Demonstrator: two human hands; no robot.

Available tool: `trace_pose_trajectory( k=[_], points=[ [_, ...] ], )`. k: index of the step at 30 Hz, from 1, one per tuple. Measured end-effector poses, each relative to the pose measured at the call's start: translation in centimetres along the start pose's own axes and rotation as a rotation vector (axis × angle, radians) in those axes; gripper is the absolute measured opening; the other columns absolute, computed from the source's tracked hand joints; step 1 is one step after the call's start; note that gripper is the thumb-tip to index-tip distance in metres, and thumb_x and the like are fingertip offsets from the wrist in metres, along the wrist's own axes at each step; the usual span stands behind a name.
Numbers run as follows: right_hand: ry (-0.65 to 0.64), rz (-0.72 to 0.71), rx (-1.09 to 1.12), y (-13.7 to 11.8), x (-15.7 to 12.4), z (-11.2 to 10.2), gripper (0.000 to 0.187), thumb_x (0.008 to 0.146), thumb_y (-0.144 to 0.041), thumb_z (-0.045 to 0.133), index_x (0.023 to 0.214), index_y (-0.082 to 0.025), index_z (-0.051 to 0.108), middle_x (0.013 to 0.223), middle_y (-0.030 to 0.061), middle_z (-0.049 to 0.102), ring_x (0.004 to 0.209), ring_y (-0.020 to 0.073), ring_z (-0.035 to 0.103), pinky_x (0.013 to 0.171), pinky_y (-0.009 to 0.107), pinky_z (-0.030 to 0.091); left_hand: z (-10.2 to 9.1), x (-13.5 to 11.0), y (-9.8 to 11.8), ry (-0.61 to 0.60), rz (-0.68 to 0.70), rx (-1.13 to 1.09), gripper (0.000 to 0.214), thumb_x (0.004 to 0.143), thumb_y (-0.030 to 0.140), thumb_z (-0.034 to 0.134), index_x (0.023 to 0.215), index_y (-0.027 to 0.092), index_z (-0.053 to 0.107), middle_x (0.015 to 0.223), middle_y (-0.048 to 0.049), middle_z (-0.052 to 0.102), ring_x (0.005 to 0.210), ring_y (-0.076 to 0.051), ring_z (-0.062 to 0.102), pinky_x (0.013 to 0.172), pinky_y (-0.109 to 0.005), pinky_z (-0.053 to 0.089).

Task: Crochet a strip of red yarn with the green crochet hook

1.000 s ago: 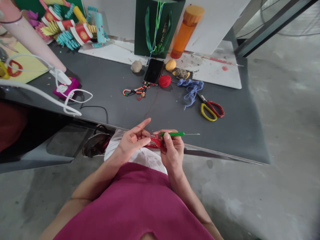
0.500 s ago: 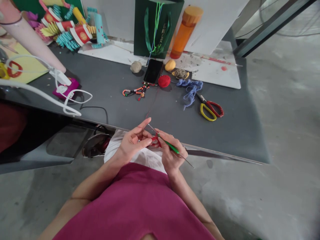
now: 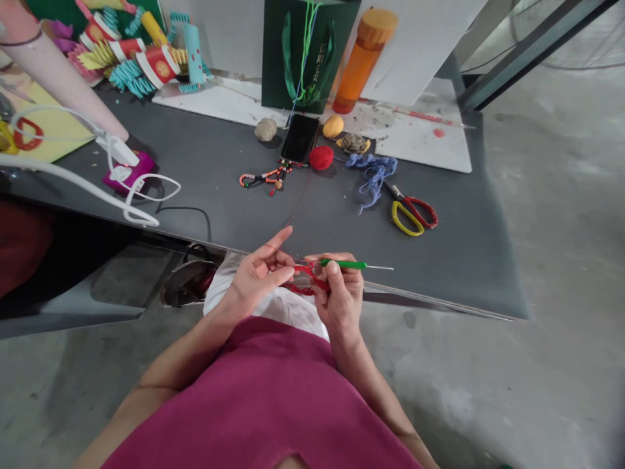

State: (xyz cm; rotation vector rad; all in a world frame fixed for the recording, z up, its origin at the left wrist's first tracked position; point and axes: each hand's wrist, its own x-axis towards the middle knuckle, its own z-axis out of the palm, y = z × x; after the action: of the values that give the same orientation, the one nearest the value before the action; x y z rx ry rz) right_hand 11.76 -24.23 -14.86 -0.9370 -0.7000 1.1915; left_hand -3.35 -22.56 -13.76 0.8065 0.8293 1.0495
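Note:
Between my hands, just off the table's front edge, is a narrow strip of red crochet work [image 3: 319,282]. My left hand [image 3: 261,270] pinches one end of it between thumb and fingers, its index finger raised with thin red yarn across it. That yarn runs over the table toward a red ball of yarn [image 3: 321,157]. My right hand [image 3: 344,293] is closed on a crochet hook [image 3: 349,264] with a green grip, its bare metal end pointing right. The hook's other end lies at the red work, partly hidden by my fingers.
Scissors [image 3: 415,215] and tangled blue yarn [image 3: 375,174] lie to the right. Behind are a phone [image 3: 299,139] with a beaded strap, a grey ball [image 3: 265,129], a yellow ball [image 3: 333,126], a green bag [image 3: 273,58] and an orange bottle [image 3: 359,62]. White cables [image 3: 92,185] cross the left.
My right hand has turned, so the crochet hook has swung from slanting down-right to nearly level. More of the red strip shows between my hands. My left hand has barely shifted.

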Motion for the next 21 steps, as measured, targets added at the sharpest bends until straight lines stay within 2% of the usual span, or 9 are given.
trace_pose_trajectory(
  k=[4, 9, 21],
  points=[
    [-0.013, 0.006, -0.018, -0.26, 0.06, 0.06, 0.022, 0.085, -0.048, 0.08, 0.085, -0.03, 0.068, 0.078, -0.0016, 0.082, 0.046, 0.0097, 0.057, 0.035, 0.018, 0.042, 0.08, -0.12, 0.16, 0.012, 0.038, 0.047, 0.071, 0.077, 0.023, 0.083, 0.146, 0.024, 0.064, 0.085, 0.0005, 0.069, 0.075, -0.011, 0.06, 0.071, -0.024, 0.05],
    [0.001, 0.008, -0.034, -0.58, -0.04, -0.1, 0.025, 0.091, -0.051, 0.074, 0.087, -0.028, 0.065, 0.069, -0.0049, 0.077, 0.031, 0.0046, 0.032, 0.026, 0.017, 0.022, 0.25, -0.47, 0.62, 0.045, 0.066, 0.124, 0.074, 0.078, 0.022, 0.081, 0.149, 0.025, 0.062, 0.086, 0.0, 0.068, 0.076, -0.011, 0.058, 0.071, -0.024, 0.049],
    [-0.062, -0.037, -0.033, -0.88, -0.07, -0.26, 0.025, 0.096, -0.051, 0.07, 0.087, -0.029, 0.058, 0.063, -0.0069, 0.073, 0.029, 0.0053, 0.033, 0.026, 0.016, 0.023, 0.3, -0.8, 0.83, 0.023, 0.108, 0.171, 0.07, 0.08, 0.022, 0.078, 0.148, 0.027, 0.063, 0.088, -0.0005, 0.068, 0.075, -0.011, 0.056, 0.071, -0.024, 0.049]
  ],
)
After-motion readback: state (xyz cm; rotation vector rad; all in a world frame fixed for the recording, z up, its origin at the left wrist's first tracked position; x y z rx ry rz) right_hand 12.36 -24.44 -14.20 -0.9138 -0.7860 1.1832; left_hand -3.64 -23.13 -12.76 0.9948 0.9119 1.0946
